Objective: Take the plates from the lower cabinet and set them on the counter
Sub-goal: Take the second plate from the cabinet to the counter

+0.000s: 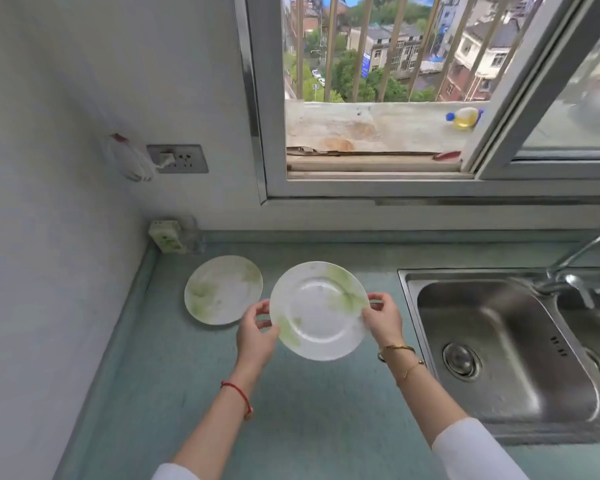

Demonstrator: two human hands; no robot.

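Green-streaked plate [318, 310] is hanging over the counter [174, 375], the left hand [257, 336] and right hand [383, 320] pinching opposite rims, likely keeping it level for setting down beside the resting plate [223, 289].

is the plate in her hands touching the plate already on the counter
Apart. The head view shows a strip of bare counter between the held plate, gripped by the left hand and right hand, and the plate on the counter.

White green-streaked plate [318, 310] tilted above counter [312, 410]; matching second plate [223, 289] flat at left
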